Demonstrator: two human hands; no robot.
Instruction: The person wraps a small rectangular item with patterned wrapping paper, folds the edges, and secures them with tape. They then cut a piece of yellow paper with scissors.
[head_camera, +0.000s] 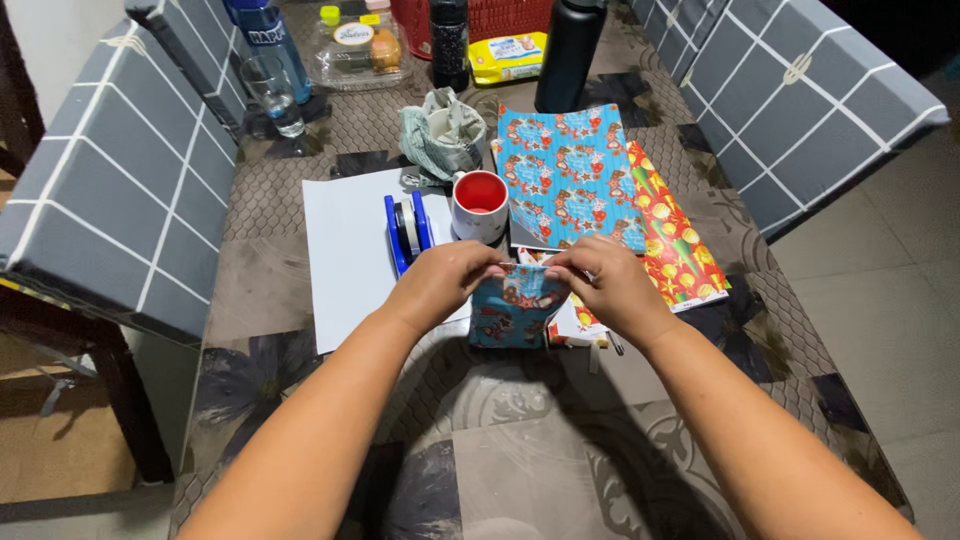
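**Small Wrapped Parcel Held Upright Between Two Hands**

A small box-shaped parcel wrapped in blue patterned paper (513, 308) is held upright on the patterned brown tabletop (520, 450), near the middle of the view. Its long axis is seen running from the tabletop upward toward the hands, with the top edge pointing away from the camera. The left hand (440, 283) is closed on the upper left corner of the parcel, the fingers pinched together on the paper fold. The right hand (610, 285) is clamped on the upper right corner in the same way, and the fingertips of both hands are brought close together above the top edge.

Just behind the left hand, a blue tape dispenser (409, 230) is placed on a white sheet of paper (345, 250). A white mug with a red interior (480, 205) is set beside the dispenser. A blue sheet of patterned wrapping paper (565, 175) is laid flat behind the right hand, and a red and yellow sheet of wrapping paper (675, 245) is partly covered by it. A crumpled grey-green cloth (440, 135) is seen further back, near a clear drinking glass (270, 90) and a black bottle (570, 50). Grey checked chair cushions (110, 190) are seen on both sides of the tabletop.
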